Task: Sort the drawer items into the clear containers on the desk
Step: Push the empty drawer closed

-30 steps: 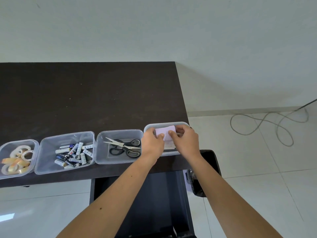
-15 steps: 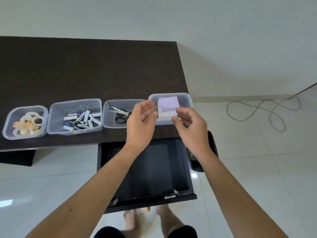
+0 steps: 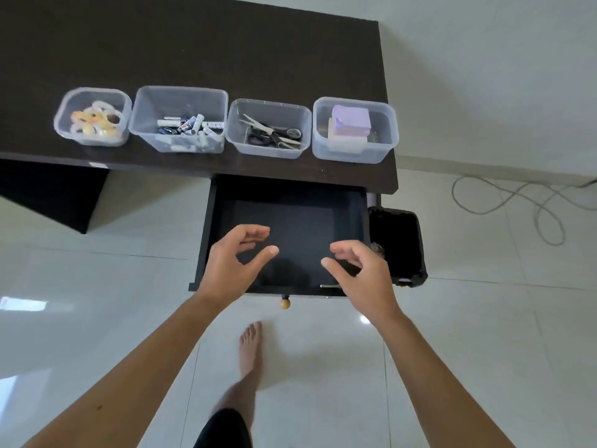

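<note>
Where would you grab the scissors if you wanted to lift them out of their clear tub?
Probably by the black handle loops, coming from straight above. The scissors lie flat in the third container, loops near the front right, blades pointing to the back left. The walls block a sideways reach, and the loops are blunt.

Both bare forearms reach up from the bottom of the frame toward its centre. The left hand (image 3: 231, 260) sits left of centre, fingers loosely curled, thumb stretched rightward, holding nothing. The right hand (image 3: 361, 270) sits right of centre, mirroring it, fingers relaxed and bent, thumb pointing left. One bare foot (image 3: 250, 345) shows lower centre.
</note>
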